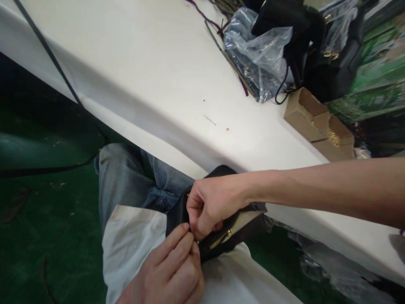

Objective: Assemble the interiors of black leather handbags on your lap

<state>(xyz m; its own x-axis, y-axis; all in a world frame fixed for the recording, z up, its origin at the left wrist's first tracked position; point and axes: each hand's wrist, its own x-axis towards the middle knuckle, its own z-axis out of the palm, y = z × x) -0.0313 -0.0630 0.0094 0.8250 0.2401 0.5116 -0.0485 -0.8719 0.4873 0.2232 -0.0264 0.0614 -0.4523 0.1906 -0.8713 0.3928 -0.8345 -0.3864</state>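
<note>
A black bag (177, 214) with a gold-toothed zipper (219, 240) rests on my lap, against the table's near edge. The zipper is partly open, and pale lining shows beside its gold pull. My left hand (174, 268) is closed on the near edge of the bag, fingertips pressed together by the zipper's end. Just above it, my right hand (210, 207) pinches at the same spot, its fingers curled down against the bag. Whatever lies between the right fingertips is hidden by the fingers.
The white table (142, 63) bears a small gold piece (227, 129). Farther right are a clear plastic bag (259, 55), black bags (335, 71) and cardboard boxes (306, 114) holding small gold parts. A dark strap (52, 55) crosses at left. A white cloth (133, 240) covers my lap.
</note>
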